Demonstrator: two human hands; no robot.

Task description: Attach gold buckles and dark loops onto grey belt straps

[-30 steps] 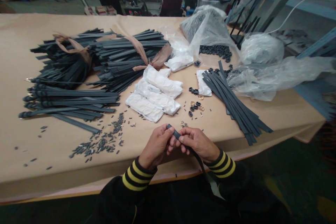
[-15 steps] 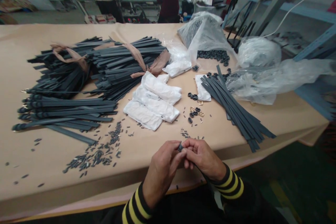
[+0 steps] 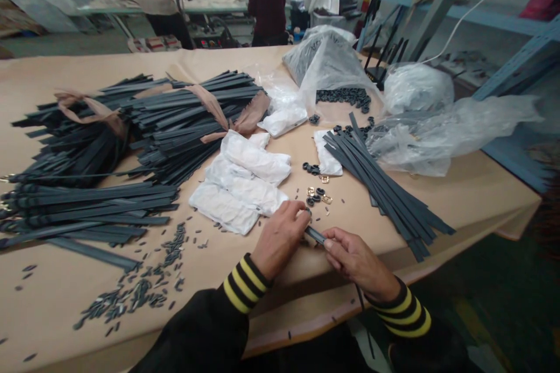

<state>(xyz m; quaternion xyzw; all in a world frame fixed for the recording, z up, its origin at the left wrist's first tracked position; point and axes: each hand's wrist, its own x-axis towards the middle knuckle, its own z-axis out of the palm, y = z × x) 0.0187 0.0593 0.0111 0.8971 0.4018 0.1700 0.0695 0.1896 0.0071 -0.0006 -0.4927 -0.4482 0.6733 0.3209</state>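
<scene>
My right hand [image 3: 356,259] pinches a dark grey strap [image 3: 315,235] between thumb and fingers, over the table's front edge. The strap's short end points up and left toward my left hand; its tail drops below my right wrist. My left hand [image 3: 283,238] is closed, palm down, its curled fingertips at a small dark piece that I cannot make out. Whether these fingers also touch the strap is hidden. Just beyond them lie dark oval loops [image 3: 321,191] and gold buckles [image 3: 326,199]. More flat grey straps [image 3: 380,180] lie fanned out to the right.
Tied strap bundles [image 3: 196,111] and buckled straps [image 3: 100,210] cover the left side. Small dark pieces [image 3: 140,294] are scattered in front. White packets [image 3: 238,186] sit mid-table. Behind are a plastic bag [image 3: 328,58] and clear wrap [image 3: 455,134]. Two people stand beyond the table.
My hands were together at the strap's end; now they are apart. The left has moved forward toward the loops and buckles, the right slightly right with the strap. The view has shifted.
</scene>
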